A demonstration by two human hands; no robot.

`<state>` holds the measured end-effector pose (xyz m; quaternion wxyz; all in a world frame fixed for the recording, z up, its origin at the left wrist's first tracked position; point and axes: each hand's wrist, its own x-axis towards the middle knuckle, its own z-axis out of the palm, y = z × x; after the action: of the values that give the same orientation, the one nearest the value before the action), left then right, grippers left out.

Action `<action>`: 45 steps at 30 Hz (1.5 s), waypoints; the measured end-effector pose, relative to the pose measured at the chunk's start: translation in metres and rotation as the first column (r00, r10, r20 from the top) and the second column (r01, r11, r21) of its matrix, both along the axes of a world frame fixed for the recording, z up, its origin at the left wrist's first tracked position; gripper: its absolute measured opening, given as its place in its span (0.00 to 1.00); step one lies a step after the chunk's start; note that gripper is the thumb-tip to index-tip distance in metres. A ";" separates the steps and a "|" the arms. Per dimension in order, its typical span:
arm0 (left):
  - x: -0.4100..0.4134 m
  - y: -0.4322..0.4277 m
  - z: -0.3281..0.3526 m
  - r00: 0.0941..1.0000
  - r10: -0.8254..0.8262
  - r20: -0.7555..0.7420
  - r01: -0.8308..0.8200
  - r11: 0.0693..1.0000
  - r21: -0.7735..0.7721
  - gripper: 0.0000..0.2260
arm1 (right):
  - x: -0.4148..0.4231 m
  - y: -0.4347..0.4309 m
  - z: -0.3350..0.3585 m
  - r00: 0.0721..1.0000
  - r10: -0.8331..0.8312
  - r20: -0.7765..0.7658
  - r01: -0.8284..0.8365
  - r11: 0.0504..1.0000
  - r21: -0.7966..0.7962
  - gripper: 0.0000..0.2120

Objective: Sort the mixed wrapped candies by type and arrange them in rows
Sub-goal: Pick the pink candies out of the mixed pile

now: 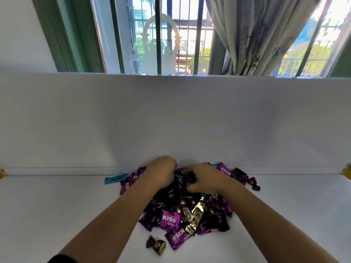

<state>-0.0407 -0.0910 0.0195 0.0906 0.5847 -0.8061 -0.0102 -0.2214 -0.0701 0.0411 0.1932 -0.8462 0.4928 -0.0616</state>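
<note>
Against the white back wall (171, 120), left hand (161, 173) and right hand (206, 179) curl into the mixed candy pile (190, 211), their hold hidden from me, so a hasty pull may scatter slippery wrappers.

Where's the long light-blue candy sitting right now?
Head view: the light-blue candy lies flat on the white table at the far-left edge of the candy pile, beside a purple Kiss candy, left of the left hand.
</note>
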 end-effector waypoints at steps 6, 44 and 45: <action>0.013 0.008 0.007 0.970 0.022 -0.243 -0.011 0.999 0.049 0.06 | -0.005 0.001 0.003 0.999 -0.016 -0.050 0.014 0.999 -0.047 0.20; 0.062 0.065 0.002 0.810 0.337 -0.479 -0.201 0.928 0.314 0.03 | -0.117 0.047 0.019 0.979 -0.192 -0.067 0.202 0.959 0.199 0.07; 0.067 0.066 -0.001 0.842 0.332 -0.425 -0.221 0.931 0.289 0.03 | -0.118 0.050 0.012 0.976 -0.171 -0.134 0.198 0.955 0.222 0.07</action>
<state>0.0264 -0.0254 0.0189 0.2146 0.6818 -0.6603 -0.2302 -0.3396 -0.0199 0.0536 0.2566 -0.7698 0.5838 0.0270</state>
